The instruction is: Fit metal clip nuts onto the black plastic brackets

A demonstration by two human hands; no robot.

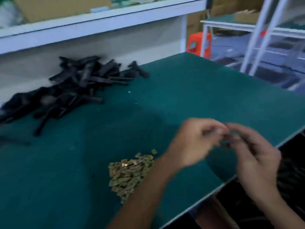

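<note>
A heap of black plastic brackets (69, 86) lies at the far left of the green table (189, 90). A pile of brass-coloured clip nuts (130, 172) sits near the front, just left of my left forearm. My left hand (193, 142) and my right hand (257, 156) meet above the table's right edge, fingers curled. Between their fingertips is a small dark part (225, 142), blurred by motion; it looks like a bracket. Whether a clip nut is on it is hidden by the blur.
A white shelf (99, 25) with cardboard boxes runs along the back. To the right, past the table's edge, stand a white rack (257, 35) and an orange stool (196, 43). Dark parts lie below the table's right edge (290, 179).
</note>
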